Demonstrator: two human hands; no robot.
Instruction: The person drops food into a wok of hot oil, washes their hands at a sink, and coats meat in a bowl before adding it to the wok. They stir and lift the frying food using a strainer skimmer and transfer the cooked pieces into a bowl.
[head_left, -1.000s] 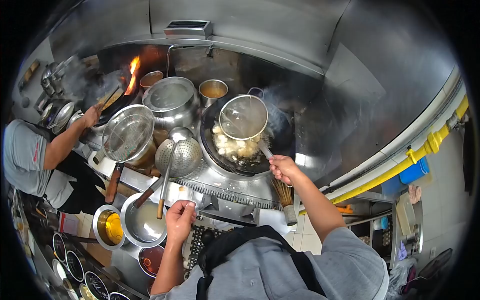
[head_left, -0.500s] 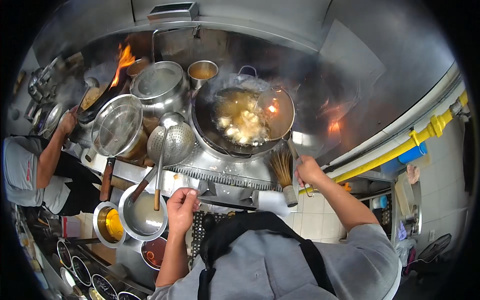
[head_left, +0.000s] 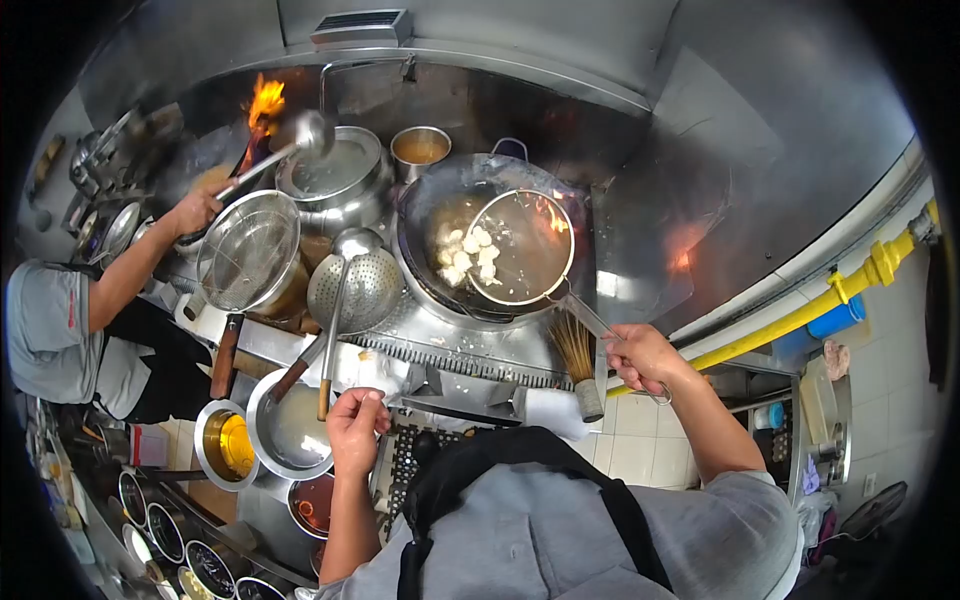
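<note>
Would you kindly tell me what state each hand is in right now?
Left hand: closed, thumb against curled fingers; anything small inside cannot be told.
Right hand: closed around the handle of the strainer.

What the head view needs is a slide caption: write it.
Right hand holds a round strainer over a wok of pale pieces while flames rise near a co-worker.

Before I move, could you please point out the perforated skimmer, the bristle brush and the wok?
Perforated skimmer (head_left: pixel 378 292), head view, on its bowl.
Bristle brush (head_left: pixel 573 350), head view, on its bristles.
Wok (head_left: pixel 414 240), head view, on its inner wall.
</note>
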